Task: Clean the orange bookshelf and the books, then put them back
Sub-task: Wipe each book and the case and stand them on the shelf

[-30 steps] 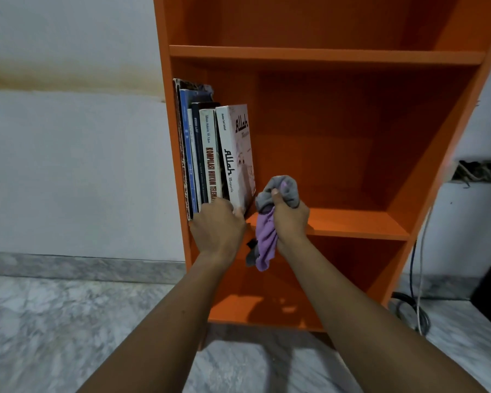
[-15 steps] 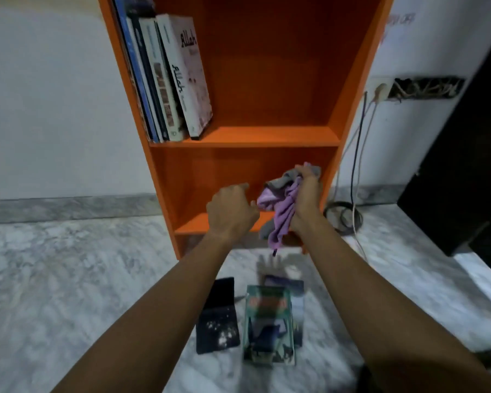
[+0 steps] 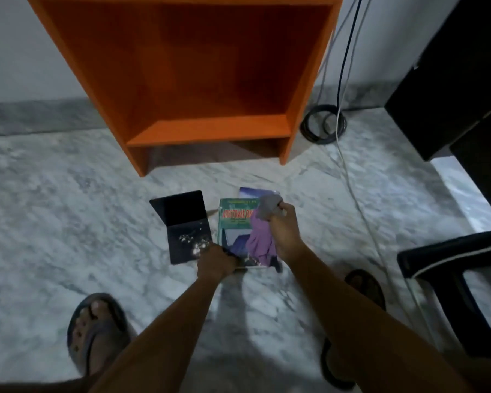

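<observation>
Bent down from the orange bookshelf, our left hand now grips the green book for wiping, right hand clutching the purple cloth.

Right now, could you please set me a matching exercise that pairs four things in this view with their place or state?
Things:
1. purple cloth
2. green book
3. dark book
4. coiled cable

Places or states:
A. on the floor, right of the orange bookshelf
B. held in the right hand
C. lying on the floor with its front cover lifted
D. lying on the floor with the left hand at its near corner

Pairs: 1-B, 2-D, 3-C, 4-A.
</observation>
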The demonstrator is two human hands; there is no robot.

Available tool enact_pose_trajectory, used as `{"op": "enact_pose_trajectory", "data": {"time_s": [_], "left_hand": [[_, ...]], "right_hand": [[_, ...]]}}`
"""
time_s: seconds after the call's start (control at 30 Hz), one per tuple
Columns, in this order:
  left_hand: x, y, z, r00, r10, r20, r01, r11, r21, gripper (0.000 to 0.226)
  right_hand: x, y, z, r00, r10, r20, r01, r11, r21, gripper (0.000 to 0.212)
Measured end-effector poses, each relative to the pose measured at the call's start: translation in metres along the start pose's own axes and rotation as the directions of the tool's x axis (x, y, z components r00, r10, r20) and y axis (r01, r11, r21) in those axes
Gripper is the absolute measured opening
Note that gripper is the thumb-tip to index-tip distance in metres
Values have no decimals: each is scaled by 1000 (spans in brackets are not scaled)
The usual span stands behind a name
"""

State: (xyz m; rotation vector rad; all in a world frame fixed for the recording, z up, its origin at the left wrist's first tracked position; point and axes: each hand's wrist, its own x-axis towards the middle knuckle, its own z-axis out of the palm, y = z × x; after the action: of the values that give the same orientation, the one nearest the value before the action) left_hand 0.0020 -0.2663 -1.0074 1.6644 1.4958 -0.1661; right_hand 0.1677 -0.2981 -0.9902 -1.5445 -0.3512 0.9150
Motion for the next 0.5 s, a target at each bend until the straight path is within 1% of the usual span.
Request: {"op": "enact_pose_trajectory", "data": {"time_s": [0.03, 0.07, 0.1, 0.13, 0.17, 0.2, 0.23, 0.27, 0.3, 0.33, 0.37, 0.4, 0.47, 0.5], "left_hand": [[3, 1, -1, 1000, -20, 4, 20, 1000, -13, 36], [7, -1, -1, 999, -49, 14, 50, 998, -27, 36], [12, 0, -3, 997, -73, 22, 74, 996, -56, 36], [17, -1, -3, 995, -97, 32, 100, 990, -102, 34], [21, -2, -4, 993, -100, 58, 109, 979, -173, 29], [26, -4, -5, 991, -94, 93, 117, 951, -286, 21], [27, -5, -7, 985, -87, 148, 142, 897, -419, 12], [29, -7, -8, 975, -66, 210, 173, 819, -547, 10], [28, -9, -11, 963, -33, 266, 207, 723, -660, 13], [27, -9, -13, 953, 9, 303, 229, 635, -738, 16], [23, -6, -17, 945, 56, 324, 233, 579, -781, 17], [19, -2, -23, 936, 114, 332, 217, 555, -803, 24], [12, 4, -34, 906, 227, 357, 182, 553, -813, 53], [8, 7, -41, 891, 257, 373, 170, 573, -802, 62]], "right_hand": [[5, 7, 2, 998, -51, 44, 52, 998, -24, 11], [8, 21, 4, 994, -67, 82, 69, 997, -31, 15], [11, 30, 6, 994, -57, 95, 62, 997, -44, 23], [11, 34, 7, 996, -35, 76, 41, 996, -80, 32], [16, 46, 6, 998, -27, 62, 36, 989, -144, 41], [19, 57, 3, 997, -22, 78, 40, 970, -240, 49], [19, 66, -1, 996, -19, 91, 52, 924, -378, 54], [17, 72, -7, 992, -30, 119, 89, 846, -526, 57], [10, 78, -12, 985, -78, 156, 160, 759, -632, 57], [-2, 81, -15, 972, -134, 191, 229, 703, -673, 53], [-16, 85, -16, 955, -206, 214, 297, 681, -670, 48], [-34, 87, -14, 936, -261, 237, 353, 683, -639, 44], [-60, 79, -6, 908, -313, 279, 419, 717, -558, 48], [-65, 75, -2, 892, -339, 300, 452, 709, -541, 51]]}}
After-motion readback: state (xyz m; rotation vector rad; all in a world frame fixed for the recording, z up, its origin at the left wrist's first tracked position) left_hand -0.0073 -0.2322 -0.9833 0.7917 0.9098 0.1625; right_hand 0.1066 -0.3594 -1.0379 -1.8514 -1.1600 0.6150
